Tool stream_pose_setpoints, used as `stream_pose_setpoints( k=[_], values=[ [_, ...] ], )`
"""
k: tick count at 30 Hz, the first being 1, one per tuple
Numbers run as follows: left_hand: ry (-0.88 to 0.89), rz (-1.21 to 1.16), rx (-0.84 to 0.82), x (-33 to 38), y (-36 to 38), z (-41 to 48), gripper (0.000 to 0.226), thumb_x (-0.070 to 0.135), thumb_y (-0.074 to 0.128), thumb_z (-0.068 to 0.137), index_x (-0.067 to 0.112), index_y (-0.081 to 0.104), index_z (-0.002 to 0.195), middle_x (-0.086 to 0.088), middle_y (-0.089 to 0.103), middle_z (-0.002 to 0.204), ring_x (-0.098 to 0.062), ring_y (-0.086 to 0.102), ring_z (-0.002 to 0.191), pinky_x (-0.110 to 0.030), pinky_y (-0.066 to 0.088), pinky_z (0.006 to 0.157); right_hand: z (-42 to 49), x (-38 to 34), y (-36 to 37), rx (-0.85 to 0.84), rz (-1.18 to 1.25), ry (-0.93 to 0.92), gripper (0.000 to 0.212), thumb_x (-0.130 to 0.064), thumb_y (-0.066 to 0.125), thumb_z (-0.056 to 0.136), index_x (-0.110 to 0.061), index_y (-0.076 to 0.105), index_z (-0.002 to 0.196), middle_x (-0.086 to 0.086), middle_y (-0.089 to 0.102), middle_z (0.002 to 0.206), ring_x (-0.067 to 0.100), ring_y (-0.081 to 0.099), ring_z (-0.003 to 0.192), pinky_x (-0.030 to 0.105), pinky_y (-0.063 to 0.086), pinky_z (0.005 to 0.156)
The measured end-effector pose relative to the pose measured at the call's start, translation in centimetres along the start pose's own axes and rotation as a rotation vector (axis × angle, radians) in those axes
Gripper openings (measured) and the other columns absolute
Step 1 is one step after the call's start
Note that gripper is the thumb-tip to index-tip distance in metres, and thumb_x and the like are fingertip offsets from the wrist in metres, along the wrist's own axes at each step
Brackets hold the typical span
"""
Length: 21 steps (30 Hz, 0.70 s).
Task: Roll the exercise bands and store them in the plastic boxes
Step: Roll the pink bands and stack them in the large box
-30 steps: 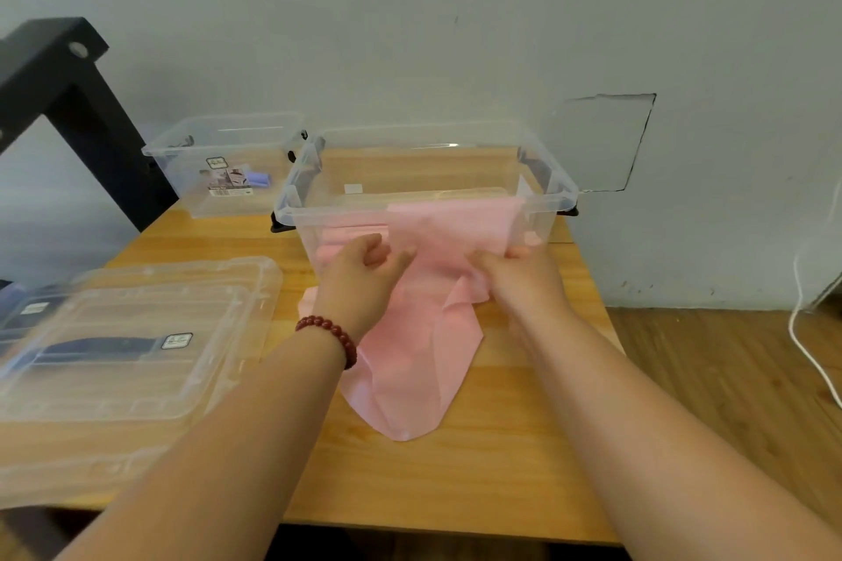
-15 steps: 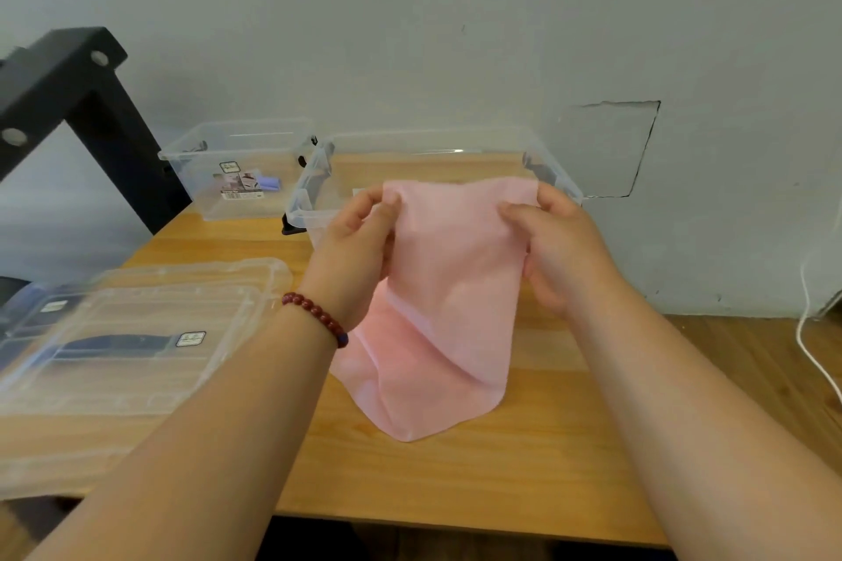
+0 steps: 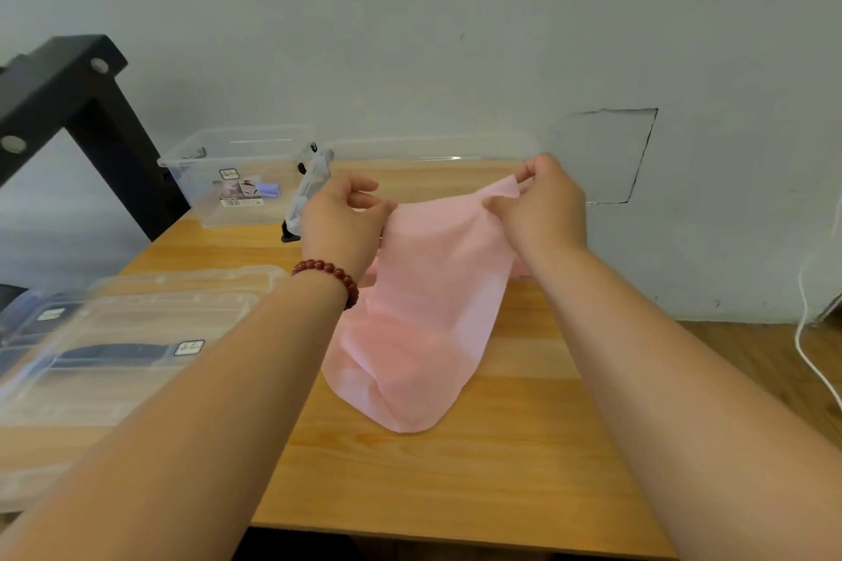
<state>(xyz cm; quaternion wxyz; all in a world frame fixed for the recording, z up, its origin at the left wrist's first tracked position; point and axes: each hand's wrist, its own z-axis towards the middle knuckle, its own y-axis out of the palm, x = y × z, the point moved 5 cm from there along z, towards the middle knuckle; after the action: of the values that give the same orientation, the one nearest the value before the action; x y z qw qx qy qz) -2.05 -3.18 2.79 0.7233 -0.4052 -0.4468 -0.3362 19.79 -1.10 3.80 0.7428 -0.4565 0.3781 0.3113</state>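
Observation:
A wide pink exercise band (image 3: 419, 310) hangs from both my hands above the wooden table (image 3: 455, 478); its lower end rests on the tabletop. My left hand (image 3: 341, 228), with a red bead bracelet on the wrist, pinches the band's top left corner. My right hand (image 3: 542, 205) pinches the top right corner, slightly higher. Behind my hands stands a large clear plastic box (image 3: 433, 150), open on top. A smaller clear box (image 3: 237, 178) sits further left by the wall.
Clear lids and a flat box with something dark blue inside (image 3: 114, 346) lie at the table's left. A black metal frame (image 3: 68, 105) rises at far left. The wall is close behind the boxes. A white cable (image 3: 806, 333) hangs at the right.
Both hands lifted the band's top edge from in front of the large box and spread it apart; the right corner has risen a little higher than the left.

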Motion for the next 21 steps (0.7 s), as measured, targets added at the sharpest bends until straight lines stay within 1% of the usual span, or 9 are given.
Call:
stream_pose_setpoints(
  k=[3,6,9,12,14,15,17,18,21],
  values=[
    [-0.053,0.0,-0.008,-0.5,0.3,-0.2,0.017,0.02,0.066,0.09,0.021,0.058,0.106,0.002,0.065,0.092,-0.012,0.066,0.068,-0.031,0.058,0.058,-0.5,0.1,0.0,0.036,-0.122,-0.033,0.035,-0.024,0.072,0.085,-0.018,0.044,0.105,-0.01,0.043,0.079,0.02,0.046,0.082,0.031,0.039,0.065],
    [-0.062,-0.036,0.009,-1.0,0.1,-1.0,0.015,0.021,0.063,0.092,0.022,0.058,0.107,0.01,0.063,0.097,-0.007,0.067,0.068,-0.034,0.059,0.053,-0.8,0.4,-0.4,0.092,-0.163,-0.065,0.04,-0.033,0.073,0.084,-0.016,0.046,0.107,-0.005,0.044,0.098,0.019,0.044,0.086,0.03,0.033,0.067],
    [-0.022,-0.094,0.06,-1.5,-0.1,-2.3,0.012,0.022,0.064,0.092,0.019,0.062,0.103,0.009,0.064,0.095,0.0,0.066,0.066,-0.033,0.06,0.054,-2.0,1.9,-0.4,0.133,-0.095,-0.041,0.041,-0.039,0.071,0.084,-0.014,0.046,0.103,0.0,0.049,0.099,0.018,0.045,0.08,0.027,0.029,0.055],
    [0.009,-0.061,0.097,-2.6,-0.2,-3.7,0.012,0.027,0.066,0.091,0.017,0.061,0.094,0.009,0.066,0.074,0.007,0.062,0.061,-0.025,0.055,0.064,-3.5,4.1,0.2,0.123,-0.005,0.068,0.047,-0.047,0.07,0.083,-0.012,0.048,0.105,0.003,0.055,0.101,0.017,0.049,0.083,0.025,0.032,0.057],
    [-0.04,-0.045,0.023,-3.8,0.4,-4.1,0.019,0.033,0.067,0.089,0.019,0.06,0.099,0.011,0.07,0.073,0.004,0.065,0.079,-0.024,0.051,0.075,-4.3,5.8,1.2,0.038,0.083,0.218,0.055,-0.052,0.067,0.083,-0.011,0.052,0.116,-0.002,0.057,0.106,0.015,0.052,0.09,0.028,0.036,0.067],
    [-0.087,-0.026,-0.041,-4.5,0.7,-4.2,0.025,0.037,0.067,0.088,0.02,0.06,0.106,0.011,0.071,0.083,0.0,0.064,0.092,-0.024,0.05,0.082,-4.6,6.5,1.9,-0.027,0.152,0.278,0.055,-0.053,0.067,0.083,-0.011,0.056,0.118,-0.005,0.059,0.107,0.014,0.056,0.093,0.028,0.039,0.069],
    [-0.181,0.013,-0.186,-5.8,1.3,-4.2,0.038,0.04,0.068,0.087,0.022,0.06,0.12,0.011,0.068,0.106,-0.007,0.06,0.105,-0.028,0.046,0.095,-5.0,7.2,3.1,-0.149,0.312,0.345,0.044,-0.044,0.071,0.083,-0.014,0.065,0.114,-0.005,0.068,0.106,0.014,0.064,0.092,0.027,0.047,0.068],
    [-0.216,0.017,-0.246,-6.3,1.5,-4.2,0.039,0.041,0.069,0.086,0.024,0.062,0.12,0.011,0.068,0.108,-0.008,0.06,0.104,-0.031,0.046,0.098,-5.2,7.3,3.4,-0.194,0.368,0.36,0.034,-0.036,0.073,0.083,-0.015,0.068,0.109,-0.003,0.07,0.102,0.012,0.066,0.088,0.025,0.048,0.066],
    [-0.259,-0.052,-0.318,-6.7,1.3,-4.4,0.012,0.036,0.071,0.085,0.03,0.073,0.095,0.014,0.069,0.092,-0.009,0.06,0.093,-0.028,0.047,0.09,-5.3,7.3,3.3,-0.236,0.459,0.367,0.006,-0.019,0.07,0.087,-0.018,0.07,0.092,-0.002,0.071,0.095,0.012,0.066,0.084,0.026,0.052,0.068]
  ],
)
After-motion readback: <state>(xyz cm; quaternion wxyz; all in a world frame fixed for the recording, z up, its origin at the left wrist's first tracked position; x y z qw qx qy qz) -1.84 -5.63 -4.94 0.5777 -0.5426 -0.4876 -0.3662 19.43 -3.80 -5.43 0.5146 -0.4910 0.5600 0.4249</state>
